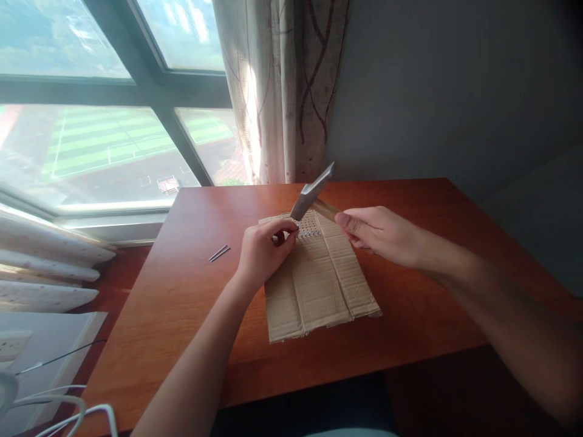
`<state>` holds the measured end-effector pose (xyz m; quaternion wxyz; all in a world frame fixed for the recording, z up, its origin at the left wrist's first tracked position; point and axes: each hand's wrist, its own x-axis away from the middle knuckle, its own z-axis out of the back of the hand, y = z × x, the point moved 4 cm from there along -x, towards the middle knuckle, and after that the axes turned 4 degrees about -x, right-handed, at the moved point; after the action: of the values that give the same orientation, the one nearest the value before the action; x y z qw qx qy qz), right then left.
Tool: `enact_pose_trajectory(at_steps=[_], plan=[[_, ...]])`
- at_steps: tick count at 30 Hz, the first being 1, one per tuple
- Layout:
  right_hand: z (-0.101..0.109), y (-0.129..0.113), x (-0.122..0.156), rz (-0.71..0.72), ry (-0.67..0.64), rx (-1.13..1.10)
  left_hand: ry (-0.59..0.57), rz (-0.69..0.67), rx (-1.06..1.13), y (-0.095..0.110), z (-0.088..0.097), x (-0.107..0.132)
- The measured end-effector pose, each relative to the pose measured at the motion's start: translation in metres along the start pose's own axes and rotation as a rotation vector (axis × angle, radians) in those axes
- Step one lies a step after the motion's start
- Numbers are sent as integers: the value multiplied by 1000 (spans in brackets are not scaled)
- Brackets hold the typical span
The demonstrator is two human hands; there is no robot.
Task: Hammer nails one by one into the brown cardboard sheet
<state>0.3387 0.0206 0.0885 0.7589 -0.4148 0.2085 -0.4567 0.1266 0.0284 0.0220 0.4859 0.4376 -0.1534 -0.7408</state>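
Observation:
My right hand (378,233) grips the wooden handle of a hammer (314,191), whose metal head is tilted just above my left fingertips. My left hand (266,249) is closed in a pinch, thumb and forefinger together, over a small light plate with rows of holes (308,226). What the pinch holds is too small and hidden to make out. Small shiny bits line the plate's near edge. Beneath the plate lies a creased sheet of corrugated cardboard (319,291). Left of my left hand, two thin metal rods, perhaps nails (219,253), rest on the table.
The reddish wooden table (182,303) stands against a grey wall (432,91). A window (104,139) and curtains (273,85) are at the left and back. White cables (77,409) and a wall socket (13,346) sit at the lower left.

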Motion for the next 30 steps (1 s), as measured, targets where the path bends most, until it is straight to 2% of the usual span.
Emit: enact_pose_trajectory(at_steps=[3,7,13,21,27,30], plan=[[-3,5,-1,-13,-30,18,-4,11,-6,-2,-1,0],[-2,4,1,7,11,-12,0,18,-4,-3,-1,1],[-7,4,2,-61,-34,91,-47,4,-42,-1,-1,2],[-4,5,5,-38,6,28,-56,-4,-53,-4,-3,3],[-2,7,6,-59,0,42,-109,-40,-215,0,5,3],[-2,8,7,-48,9,33,-151,-69,-224,-1,6,1]])
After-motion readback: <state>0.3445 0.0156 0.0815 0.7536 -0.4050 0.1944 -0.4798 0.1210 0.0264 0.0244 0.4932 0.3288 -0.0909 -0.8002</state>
